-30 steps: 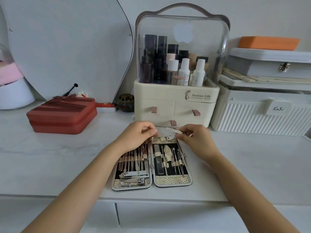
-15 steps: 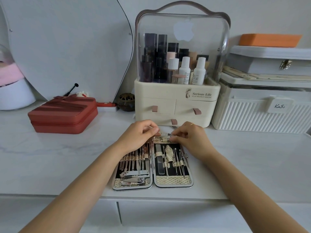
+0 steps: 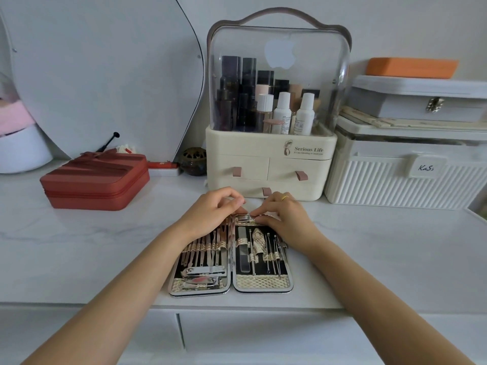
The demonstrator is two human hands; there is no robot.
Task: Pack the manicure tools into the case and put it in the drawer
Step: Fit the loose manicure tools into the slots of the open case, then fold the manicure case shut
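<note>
Reading "Serious Life" on cream organizer (image 3: 271, 154), "KaSi" tag (image 3: 424, 167) on ribbed box (image 3: 395, 188)

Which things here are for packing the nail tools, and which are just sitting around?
For the job: open manicure case, small metal tool pinched by left hand and right hand, organizer drawers.
Lying about: red zip case, mirror, white ribbed box.
</note>
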